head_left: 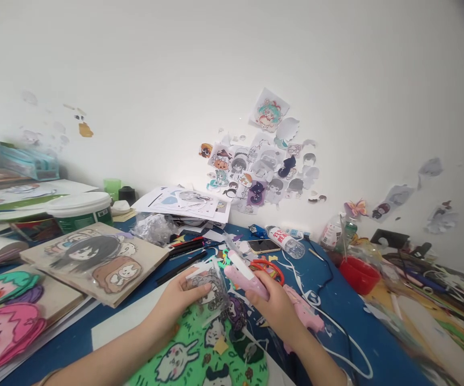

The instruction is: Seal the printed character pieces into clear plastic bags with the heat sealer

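Head view: two hands work a cut-out at a cluttered blue bench [360, 332]

The left hand [175, 300] has its fingers clamped on a small clear-wrapped cartoon cut-out [211, 287], held just above one green sheet [199, 354]; the right hand [278, 308] grips one pink tool [245, 279], its tip touching the piece. Trimming or sealing seems in hand; a steady tip along the edge comes next

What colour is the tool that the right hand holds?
Pale pink tool, gripped by the right hand; head view.
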### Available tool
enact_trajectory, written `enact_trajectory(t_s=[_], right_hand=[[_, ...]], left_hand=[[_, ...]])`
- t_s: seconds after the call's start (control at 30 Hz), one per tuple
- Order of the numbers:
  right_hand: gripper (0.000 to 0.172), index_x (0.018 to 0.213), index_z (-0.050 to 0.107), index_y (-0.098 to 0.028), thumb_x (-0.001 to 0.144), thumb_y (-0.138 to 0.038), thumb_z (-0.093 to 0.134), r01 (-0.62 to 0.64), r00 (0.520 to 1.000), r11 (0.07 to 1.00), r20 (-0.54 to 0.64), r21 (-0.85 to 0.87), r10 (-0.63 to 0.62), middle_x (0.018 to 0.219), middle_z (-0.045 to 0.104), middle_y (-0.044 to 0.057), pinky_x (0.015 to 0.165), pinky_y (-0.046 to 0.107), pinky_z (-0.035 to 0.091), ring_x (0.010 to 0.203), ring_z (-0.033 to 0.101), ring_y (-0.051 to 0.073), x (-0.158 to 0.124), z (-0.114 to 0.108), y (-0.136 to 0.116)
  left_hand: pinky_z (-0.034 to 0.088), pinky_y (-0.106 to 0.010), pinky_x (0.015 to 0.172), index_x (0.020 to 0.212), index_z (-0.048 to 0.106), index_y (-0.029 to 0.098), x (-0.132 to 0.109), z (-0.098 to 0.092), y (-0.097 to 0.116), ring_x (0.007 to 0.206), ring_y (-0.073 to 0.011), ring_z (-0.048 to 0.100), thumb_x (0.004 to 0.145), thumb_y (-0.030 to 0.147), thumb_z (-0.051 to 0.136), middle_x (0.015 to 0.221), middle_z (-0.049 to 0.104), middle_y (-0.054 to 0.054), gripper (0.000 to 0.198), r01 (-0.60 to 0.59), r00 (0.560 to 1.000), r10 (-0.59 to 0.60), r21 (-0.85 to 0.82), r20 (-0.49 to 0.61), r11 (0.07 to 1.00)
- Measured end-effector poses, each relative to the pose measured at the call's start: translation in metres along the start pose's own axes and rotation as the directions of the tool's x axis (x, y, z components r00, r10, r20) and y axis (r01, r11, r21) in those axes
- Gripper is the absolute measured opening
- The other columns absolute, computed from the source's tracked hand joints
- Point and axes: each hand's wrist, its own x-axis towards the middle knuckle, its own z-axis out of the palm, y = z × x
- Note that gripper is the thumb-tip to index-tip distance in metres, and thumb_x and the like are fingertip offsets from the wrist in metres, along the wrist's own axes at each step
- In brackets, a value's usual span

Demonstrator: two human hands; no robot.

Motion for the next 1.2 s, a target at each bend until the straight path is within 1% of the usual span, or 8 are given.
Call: enact_trajectory(t_s=[0.2, 0.3, 0.37, 0.53, 0.7, 0.87, 1.03, 1.2], right_hand=[[0.032, 0.089, 0.064, -0.017, 0.081, -0.044, 0.050, 0.041, 0.999, 0.999, -0.010, -0.015, -0.041, 0.074, 0.062, 0.003, 0.061, 0.027, 0.041, 0.068, 0.055, 0.020, 0.000, 0.001, -0.002], [0.033, 0.082, 0.063, -0.017, 0.084, -0.045, 0.045, 0.016, 1.000, 1.000, 0.010, 0.001, -0.016, 0.063, 0.055, 0.001, 0.053, 0.025, 0.036, 0.061, 0.050, 0.017, 0.000, 0.001, -0.003], [0.032, 0.081, 0.064, -0.018, 0.083, -0.045, 0.047, 0.001, 1.000, 1.000, 0.001, -0.006, -0.001, 0.064, 0.055, 0.001, 0.054, 0.025, 0.036, 0.062, 0.049, 0.017, 0.000, 0.002, -0.003], [0.035, 0.085, 0.065, -0.018, 0.083, -0.049, 0.047, -0.040, 0.998, 0.999, -0.057, 0.035, 0.042, 0.069, 0.059, 0.002, 0.053, 0.024, 0.036, 0.064, 0.052, 0.018, 0.001, 0.005, -0.002], [0.043, 0.087, 0.062, -0.017, 0.085, -0.055, 0.042, 0.037, 0.999, 0.999, 0.016, 0.021, -0.037, 0.072, 0.057, 0.003, 0.059, 0.026, 0.036, 0.066, 0.051, 0.018, -0.001, 0.010, -0.003], [0.050, 0.073, 0.056, -0.018, 0.083, -0.064, 0.037, 0.109, 0.994, 0.994, -0.021, 0.021, -0.108, 0.062, 0.049, 0.000, 0.053, 0.026, 0.031, 0.058, 0.046, 0.016, -0.003, 0.015, -0.002], [0.047, 0.068, 0.048, -0.020, 0.091, -0.056, 0.027, 0.019, 0.999, 0.986, -0.051, 0.163, -0.011, 0.053, 0.042, -0.003, 0.046, 0.025, 0.028, 0.047, 0.039, 0.013, -0.006, 0.019, 0.000], [0.047, 0.059, 0.038, -0.022, 0.091, -0.055, 0.026, -0.021, 0.995, 0.994, -0.098, 0.111, 0.032, 0.051, 0.041, -0.002, 0.046, 0.026, 0.028, 0.046, 0.040, 0.014, -0.007, 0.021, -0.001]], left_hand=[[0.053, -0.028, 0.066, 0.076, 0.062, 0.017, 0.003, -0.004, -0.003, 0.067, -0.0193, 0.068, 0.058, 0.027, 0.081, 0.073, 0.073, -0.002, 0.028, -0.003, 0.998, 0.002, -0.007, -0.064, 1.000], [0.054, -0.031, 0.071, 0.082, 0.062, 0.017, 0.004, -0.003, -0.003, 0.070, -0.0198, 0.068, 0.059, 0.023, 0.080, 0.076, 0.073, -0.002, 0.030, -0.005, 1.000, 0.003, -0.096, -0.030, 0.995], [0.054, -0.032, 0.073, 0.088, 0.060, 0.018, 0.003, -0.003, -0.003, 0.072, -0.0200, 0.069, 0.061, 0.021, 0.080, 0.079, 0.073, -0.002, 0.034, 0.001, 1.000, -0.002, -0.138, -0.006, 0.990], [0.053, -0.030, 0.071, 0.080, 0.056, 0.019, 0.004, -0.004, -0.004, 0.070, -0.0174, 0.068, 0.062, 0.015, 0.079, 0.077, 0.072, 0.000, 0.029, -0.014, 1.000, 0.017, -0.208, 0.011, 0.978], [0.052, -0.031, 0.077, 0.094, 0.061, 0.018, 0.003, -0.002, -0.007, 0.077, -0.0184, 0.068, 0.068, 0.018, 0.075, 0.086, 0.073, -0.003, 0.029, -0.010, 0.995, 0.028, -0.190, 0.092, 0.982], [0.050, -0.025, 0.066, 0.075, 0.063, 0.016, 0.003, 0.001, -0.011, 0.066, -0.0159, 0.066, 0.066, 0.021, 0.077, 0.069, 0.072, -0.001, 0.018, 0.011, 0.990, 0.007, -0.127, 0.141, 0.992], [0.045, -0.021, 0.056, 0.062, 0.052, 0.018, 0.004, 0.002, -0.016, 0.056, -0.0129, 0.062, 0.058, 0.023, 0.082, 0.060, 0.069, 0.004, 0.030, -0.009, 0.997, 0.015, -0.079, 0.074, 0.997], [0.043, -0.021, 0.058, 0.062, 0.050, 0.019, 0.001, 0.006, -0.017, 0.059, -0.0123, 0.060, 0.057, 0.024, 0.081, 0.062, 0.066, 0.005, 0.033, -0.067, 0.992, 0.073, -0.060, 0.107, 0.996]])
